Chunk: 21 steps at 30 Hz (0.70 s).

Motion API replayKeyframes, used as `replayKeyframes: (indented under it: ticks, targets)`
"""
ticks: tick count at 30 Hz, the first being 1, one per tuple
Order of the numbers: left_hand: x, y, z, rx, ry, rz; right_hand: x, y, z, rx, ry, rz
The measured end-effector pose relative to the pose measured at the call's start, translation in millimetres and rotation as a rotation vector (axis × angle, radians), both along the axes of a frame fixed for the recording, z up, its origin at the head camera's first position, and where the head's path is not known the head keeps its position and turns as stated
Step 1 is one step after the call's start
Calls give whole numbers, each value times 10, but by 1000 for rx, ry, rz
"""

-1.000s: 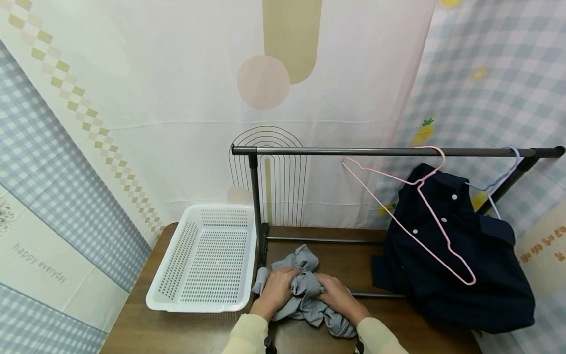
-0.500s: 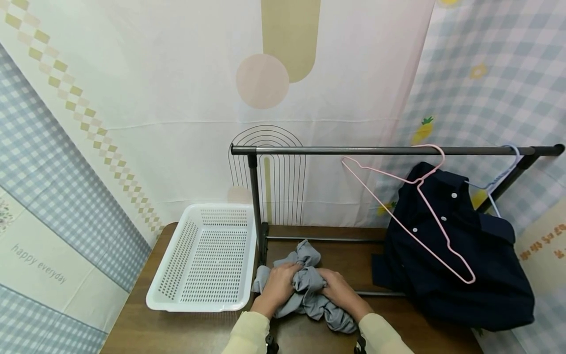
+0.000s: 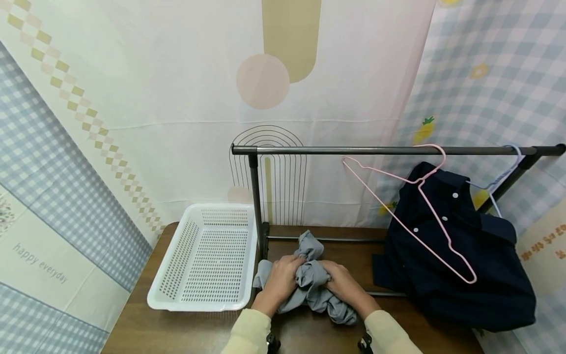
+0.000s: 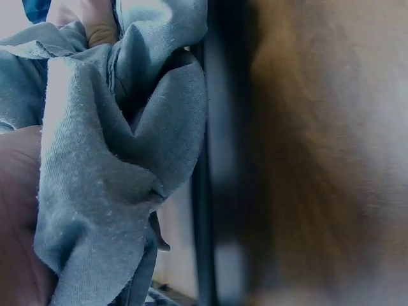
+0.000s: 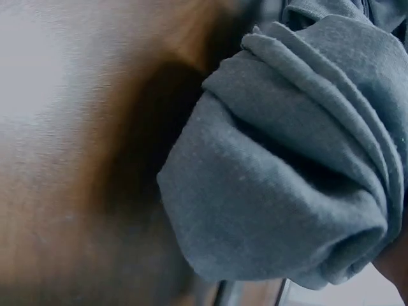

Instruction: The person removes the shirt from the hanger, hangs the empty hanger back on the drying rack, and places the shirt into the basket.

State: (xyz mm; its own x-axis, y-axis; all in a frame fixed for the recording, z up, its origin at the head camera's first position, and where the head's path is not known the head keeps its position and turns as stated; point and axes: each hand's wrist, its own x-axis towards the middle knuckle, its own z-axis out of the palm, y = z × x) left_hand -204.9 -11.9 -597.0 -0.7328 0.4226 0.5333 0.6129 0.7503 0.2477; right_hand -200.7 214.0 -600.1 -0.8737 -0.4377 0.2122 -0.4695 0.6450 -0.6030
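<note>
Head view, both hands [image 3: 281,279] gripping crumpled grey cloth [image 3: 311,275], long axis slanting near-right, far end pointing away

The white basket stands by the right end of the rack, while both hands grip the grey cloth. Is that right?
Not quite: the head view shows the white basket by the left end of the rack. The left hand and right hand do grip the grey cloth.

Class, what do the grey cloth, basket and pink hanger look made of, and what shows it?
Grey cloth: matt woven fabric, perhaps cotton; lint and fine weave show close up.
Basket: probably moulded plastic, slightly glossy, with rows of holes.
Pink hanger: thin, smooth, evenly coloured; plastic or coated wire, unclear.
</note>
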Motion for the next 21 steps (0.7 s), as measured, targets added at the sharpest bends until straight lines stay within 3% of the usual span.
replayKeyframes:
  ticks: [13, 21]
  targets:
    - [18, -6, 489, -24, 90, 10, -9, -5, 395, -31, 113, 7]
    - [93, -121, 812, 4, 117, -11, 21, -91, 634, -53, 126, 18]
